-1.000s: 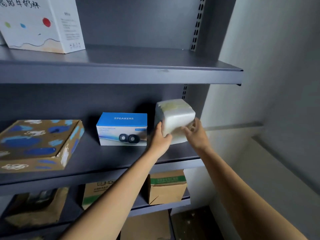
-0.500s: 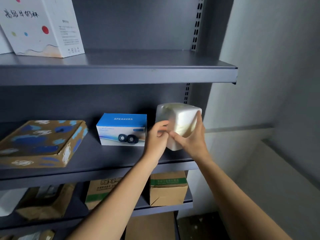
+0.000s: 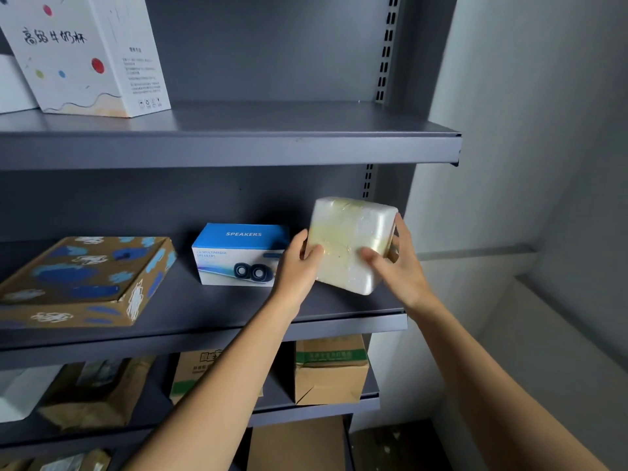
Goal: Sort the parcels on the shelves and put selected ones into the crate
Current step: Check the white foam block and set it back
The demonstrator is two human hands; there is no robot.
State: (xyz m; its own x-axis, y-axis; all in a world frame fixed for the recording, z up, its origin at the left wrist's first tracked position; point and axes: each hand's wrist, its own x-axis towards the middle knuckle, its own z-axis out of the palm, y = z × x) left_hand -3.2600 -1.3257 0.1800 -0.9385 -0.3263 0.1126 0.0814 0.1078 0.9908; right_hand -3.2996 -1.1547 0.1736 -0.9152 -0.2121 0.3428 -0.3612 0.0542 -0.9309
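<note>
1. The white taped parcel (image 3: 350, 244) is tilted right of centre, over the middle shelf's (image 3: 238, 331) right end.
2. Both the left hand (image 3: 297, 263) and the right hand (image 3: 397, 266) grip it, fingers curled round its side edges, thumbs on the front.
3. A blue speaker box (image 3: 238, 254) stands just left; a patterned box (image 3: 85, 280) lies far left.

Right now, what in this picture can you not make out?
Head view only.
The crate: outside the frame.
White foam parcel: label unreadable, blurred; the left hand and right hand gripping it cover its sides.
Green-striped carton: print too small.
Brown carton beside it: partly behind the left forearm.
White printed box: top cut off by the upper edge.
</note>
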